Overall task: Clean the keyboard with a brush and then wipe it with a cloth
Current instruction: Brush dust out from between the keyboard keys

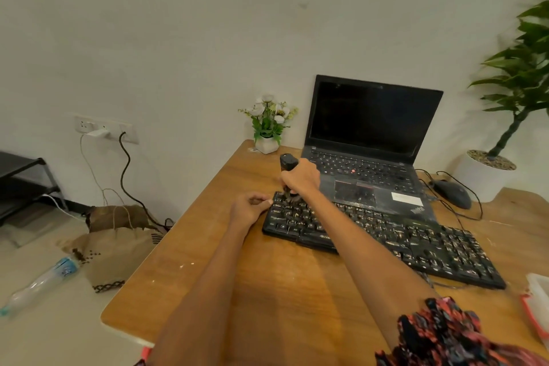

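Observation:
A black keyboard (398,241) speckled with pale dust lies slantwise on the wooden desk (267,276). My right hand (301,180) grips a black brush (287,162) upright, its bristles pressed on the keys at the keyboard's far left corner. My left hand (248,208) rests against the keyboard's left end, fingers curled, thumb touching the edge. At the desk's right edge lies a white and red object (537,303), cut off by the frame; I cannot tell if it is a cloth.
An open black laptop (371,140) stands just behind the keyboard. A small flower pot (269,128) sits at the desk's back left, a black mouse (453,193) and cable at the right, a potted plant (517,92) beyond. Bags and a bottle (41,282) lie on the floor left.

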